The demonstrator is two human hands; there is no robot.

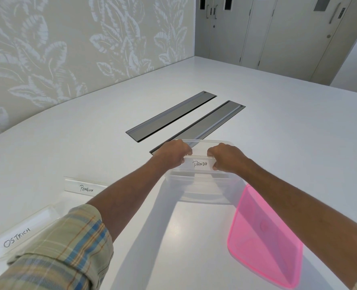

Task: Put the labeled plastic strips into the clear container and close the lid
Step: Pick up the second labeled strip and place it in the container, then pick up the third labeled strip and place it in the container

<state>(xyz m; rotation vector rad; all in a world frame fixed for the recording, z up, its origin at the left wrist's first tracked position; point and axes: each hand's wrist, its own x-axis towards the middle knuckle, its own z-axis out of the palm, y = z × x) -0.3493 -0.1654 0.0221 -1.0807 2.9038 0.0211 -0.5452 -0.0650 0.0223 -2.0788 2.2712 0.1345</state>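
Observation:
A clear plastic strip labeled PANDA (199, 164) is held over the open clear container (204, 192). My left hand (172, 153) grips its left end and my right hand (225, 156) grips its right end. The container stands in the middle of the white table. Its pink translucent lid (265, 237) lies flat on the table, near right of the container, partly under my right forearm. A strip labeled PENGUIN (83, 187) lies on the table to the left. Another strip labeled OSTRICH (20, 235) lies at the near left, by my plaid sleeve.
Two grey recessed cable hatches (171, 116) are set in the white table (278, 132) just behind the container. A leaf-patterned wall runs along the left. Closed doors stand at the far right.

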